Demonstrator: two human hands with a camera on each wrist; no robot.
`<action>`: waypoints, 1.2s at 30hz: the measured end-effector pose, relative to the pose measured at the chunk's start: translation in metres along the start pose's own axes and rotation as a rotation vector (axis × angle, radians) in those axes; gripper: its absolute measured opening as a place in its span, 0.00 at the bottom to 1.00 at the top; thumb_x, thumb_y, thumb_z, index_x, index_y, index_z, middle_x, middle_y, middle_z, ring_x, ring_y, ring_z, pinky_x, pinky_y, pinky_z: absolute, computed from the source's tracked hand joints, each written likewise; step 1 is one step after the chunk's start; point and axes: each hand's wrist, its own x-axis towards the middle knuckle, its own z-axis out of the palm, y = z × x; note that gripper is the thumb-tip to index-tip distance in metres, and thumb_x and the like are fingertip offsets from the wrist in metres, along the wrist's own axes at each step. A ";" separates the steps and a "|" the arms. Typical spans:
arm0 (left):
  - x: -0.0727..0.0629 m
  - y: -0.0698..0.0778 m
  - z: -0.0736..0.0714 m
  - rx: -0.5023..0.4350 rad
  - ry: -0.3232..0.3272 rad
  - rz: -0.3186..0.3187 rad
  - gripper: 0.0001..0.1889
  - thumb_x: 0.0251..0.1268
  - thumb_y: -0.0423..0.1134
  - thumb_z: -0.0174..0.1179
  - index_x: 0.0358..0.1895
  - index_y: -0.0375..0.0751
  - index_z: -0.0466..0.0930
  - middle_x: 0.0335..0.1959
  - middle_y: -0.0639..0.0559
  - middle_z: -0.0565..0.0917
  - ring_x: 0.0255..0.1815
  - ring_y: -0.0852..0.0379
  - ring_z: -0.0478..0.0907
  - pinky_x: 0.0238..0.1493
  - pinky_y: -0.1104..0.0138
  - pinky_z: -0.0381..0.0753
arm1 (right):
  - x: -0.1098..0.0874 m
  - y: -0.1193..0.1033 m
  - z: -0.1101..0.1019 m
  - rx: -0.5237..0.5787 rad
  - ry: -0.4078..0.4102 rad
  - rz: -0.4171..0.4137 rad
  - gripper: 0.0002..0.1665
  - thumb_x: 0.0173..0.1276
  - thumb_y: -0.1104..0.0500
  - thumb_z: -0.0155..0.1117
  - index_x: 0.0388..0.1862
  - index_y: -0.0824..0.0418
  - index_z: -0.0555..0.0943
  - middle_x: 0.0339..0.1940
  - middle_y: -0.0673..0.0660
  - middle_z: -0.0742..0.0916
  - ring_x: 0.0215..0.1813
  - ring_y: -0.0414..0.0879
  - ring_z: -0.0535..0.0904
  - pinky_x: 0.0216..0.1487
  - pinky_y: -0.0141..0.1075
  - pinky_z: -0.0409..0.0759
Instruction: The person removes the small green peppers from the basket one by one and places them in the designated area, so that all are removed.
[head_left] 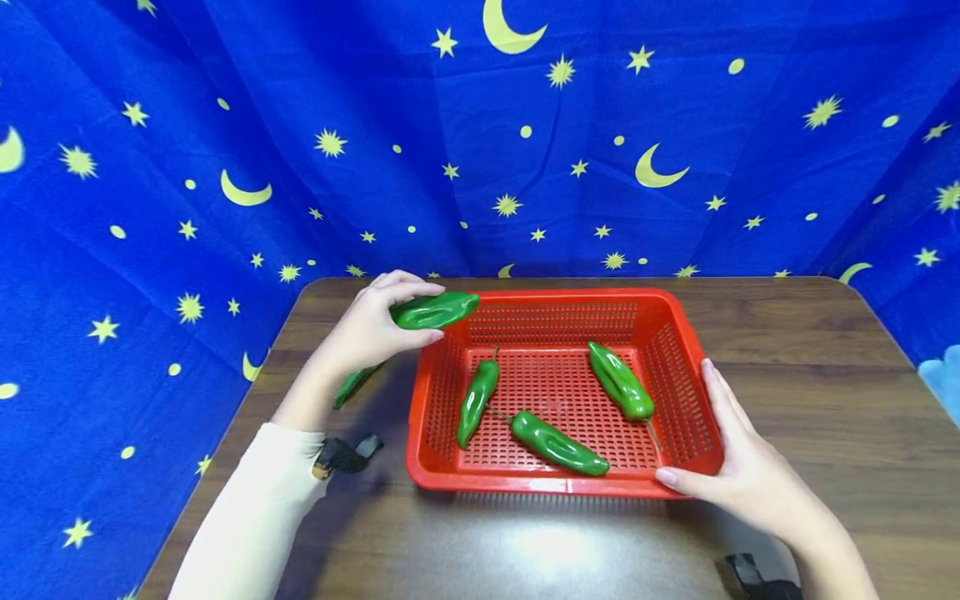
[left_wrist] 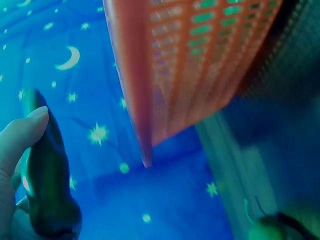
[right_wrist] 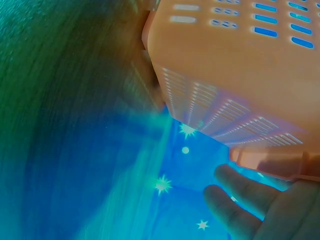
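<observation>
My left hand [head_left: 382,321] holds a glossy green pepper [head_left: 438,310] between thumb and fingers, at the back left corner of a red perforated plastic basket [head_left: 562,485]. The same pepper [left_wrist: 50,175] stands upright in the left wrist view, thumb across it. Inside the basket lie three more green peppers: one at left [head_left: 477,400], one near the front [head_left: 558,444] and one at right [head_left: 621,382]. My right hand [head_left: 738,467] grips the basket's front right corner, thumb over the front rim and fingers along the outer right side.
Partly hidden behind the left wrist, more green pepper [head_left: 352,385] lies on the brown wooden table [head_left: 847,400]. Blue cloth [head_left: 480,150] with yellow moons and stars hangs behind the table and along both sides.
</observation>
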 end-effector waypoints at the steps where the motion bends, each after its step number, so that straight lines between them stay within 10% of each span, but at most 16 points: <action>1: -0.002 -0.003 -0.002 0.003 0.015 -0.016 0.28 0.50 0.41 0.77 0.58 0.47 0.82 0.54 0.50 0.80 0.55 0.51 0.73 0.52 0.58 0.73 | 0.000 0.000 0.000 0.001 -0.002 0.003 0.79 0.52 0.46 0.80 0.78 0.35 0.25 0.84 0.57 0.39 0.74 0.73 0.57 0.57 0.75 0.64; 17: -0.056 -0.058 -0.001 0.119 0.232 -0.262 0.28 0.52 0.40 0.74 0.59 0.39 0.81 0.53 0.39 0.81 0.52 0.43 0.76 0.48 0.57 0.71 | 0.001 -0.001 0.000 0.037 -0.002 -0.006 0.79 0.52 0.48 0.80 0.78 0.34 0.25 0.84 0.58 0.39 0.76 0.73 0.53 0.59 0.76 0.61; 36: -0.087 -0.072 0.060 0.243 0.241 -0.454 0.30 0.53 0.42 0.73 0.59 0.32 0.80 0.51 0.31 0.79 0.50 0.34 0.74 0.51 0.46 0.72 | 0.000 -0.001 0.001 0.043 0.008 -0.027 0.79 0.52 0.49 0.81 0.79 0.34 0.26 0.84 0.57 0.40 0.76 0.71 0.54 0.60 0.75 0.61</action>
